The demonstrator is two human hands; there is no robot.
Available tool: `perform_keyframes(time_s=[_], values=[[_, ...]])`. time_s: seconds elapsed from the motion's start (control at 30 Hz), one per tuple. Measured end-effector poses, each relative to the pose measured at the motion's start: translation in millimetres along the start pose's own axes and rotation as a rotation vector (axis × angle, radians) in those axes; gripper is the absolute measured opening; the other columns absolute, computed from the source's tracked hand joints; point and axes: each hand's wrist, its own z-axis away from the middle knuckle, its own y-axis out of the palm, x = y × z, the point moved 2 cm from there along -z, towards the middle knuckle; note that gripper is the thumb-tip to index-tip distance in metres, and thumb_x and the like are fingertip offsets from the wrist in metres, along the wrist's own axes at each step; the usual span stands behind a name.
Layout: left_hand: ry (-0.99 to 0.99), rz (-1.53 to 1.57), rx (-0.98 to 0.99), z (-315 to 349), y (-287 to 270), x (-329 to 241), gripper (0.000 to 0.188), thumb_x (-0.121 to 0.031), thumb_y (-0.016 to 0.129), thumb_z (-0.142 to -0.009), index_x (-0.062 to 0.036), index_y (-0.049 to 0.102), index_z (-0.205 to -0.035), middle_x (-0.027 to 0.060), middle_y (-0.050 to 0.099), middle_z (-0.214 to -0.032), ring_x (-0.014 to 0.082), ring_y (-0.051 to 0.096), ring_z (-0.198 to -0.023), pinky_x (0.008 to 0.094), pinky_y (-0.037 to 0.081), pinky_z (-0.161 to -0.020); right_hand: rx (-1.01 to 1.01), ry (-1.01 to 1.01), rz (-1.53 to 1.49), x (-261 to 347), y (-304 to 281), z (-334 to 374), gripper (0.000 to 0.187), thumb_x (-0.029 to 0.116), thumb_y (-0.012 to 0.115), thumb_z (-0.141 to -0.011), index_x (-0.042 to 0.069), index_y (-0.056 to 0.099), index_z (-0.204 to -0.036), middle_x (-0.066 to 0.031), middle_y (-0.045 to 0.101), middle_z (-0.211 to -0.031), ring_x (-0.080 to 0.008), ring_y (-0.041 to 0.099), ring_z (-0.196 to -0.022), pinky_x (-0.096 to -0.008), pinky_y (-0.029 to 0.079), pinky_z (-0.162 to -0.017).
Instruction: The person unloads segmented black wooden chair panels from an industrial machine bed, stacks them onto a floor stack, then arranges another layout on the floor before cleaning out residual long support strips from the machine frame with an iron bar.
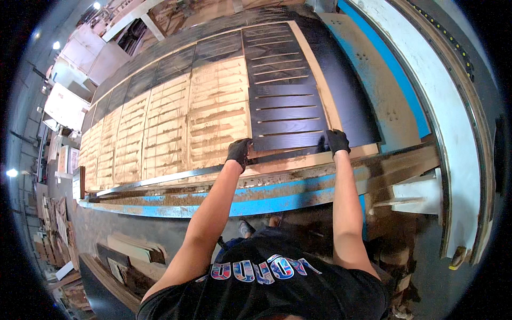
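Note:
A black wooden panel with several parallel slots point(288, 113) lies at the right end of a larger cut sheet. My left hand point(240, 153), in a black glove, has its fingers curled over the panel's near left corner. At the near right corner my right hand point(337, 143), gloved in black too, grips the panel's edge. Both forearms reach forward from below. The fingertips of each hand are partly hidden by the dark gloves against the dark panel. A thin black strip point(165, 180) runs leftward from my left hand along the sheet's near edge.
Left of the panel lie several slotted sections point(216, 109) coated in tan sawdust. A blue machine bed edge point(160, 209) runs between me and the sheet. A white gantry beam point(421, 69) stands at the right. Stacked boards point(130, 250) lean at the lower left.

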Motion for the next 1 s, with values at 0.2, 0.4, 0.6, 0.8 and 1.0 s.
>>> perform_keyframes(time_s=[0.2, 0.4, 0.6, 0.8, 1.0], values=[[0.106, -0.101, 0.039, 11, 8, -25, 0.021, -0.027, 0.063, -0.081, -0.0068, 0.060, -0.084, 0.0000, 0.050, -0.063, 0.0087, 0.044, -0.046, 0.0244, 0.031, -0.038, 0.060, 0.003, 0.016, 18, -9, 16, 0.047, 0.047, 0.052, -0.078, 0.011, 0.064, -0.106, -0.0173, 0.061, -0.110, -0.0370, 0.057, -0.101, -0.0440, 0.046, -0.086], [0.438, -0.068, 0.217, 38, 41, -74, 0.021, -0.022, 0.059, -0.088, -0.0013, 0.061, -0.092, -0.0022, 0.056, -0.076, 0.0077, 0.047, -0.065, 0.0232, 0.036, -0.055, 0.103, -0.121, -0.099, 5, 7, 4, 0.046, 0.046, 0.056, -0.079, 0.009, 0.065, -0.105, -0.0175, 0.062, -0.106, -0.0349, 0.059, -0.097, -0.0413, 0.046, -0.083], [0.638, -0.227, 0.195, 37, -2, -122, 0.022, -0.017, 0.058, -0.087, -0.0002, 0.063, -0.101, 0.0032, 0.063, -0.088, 0.0114, 0.057, -0.072, 0.0249, 0.046, -0.064, 0.066, -0.261, -0.402, 22, 13, 10, 0.037, 0.025, 0.060, -0.083, -0.003, 0.062, -0.106, -0.0130, 0.064, -0.101, -0.0221, 0.059, -0.092, -0.0314, 0.044, -0.083], [0.620, -0.344, 0.063, 84, -77, -175, 0.026, -0.021, 0.058, -0.087, 0.0007, 0.064, -0.100, 0.0046, 0.066, -0.087, 0.0115, 0.058, -0.071, 0.0239, 0.046, -0.061, 0.089, -0.136, -0.062, 46, -10, -22, 0.046, 0.045, 0.052, -0.080, 0.021, 0.059, -0.118, -0.0152, 0.052, -0.123, -0.0390, 0.049, -0.110, -0.0479, 0.039, -0.094], [0.532, -0.351, -0.083, 89, -120, -199, 0.019, -0.018, 0.060, -0.085, -0.0009, 0.065, -0.093, 0.0001, 0.060, -0.073, 0.0080, 0.053, -0.061, 0.0224, 0.041, -0.054, -0.009, -0.177, 0.177, 112, -15, -79, 0.044, 0.041, 0.050, -0.079, 0.030, 0.055, -0.122, -0.0086, 0.047, -0.126, -0.0359, 0.045, -0.113, -0.0483, 0.037, -0.094]])
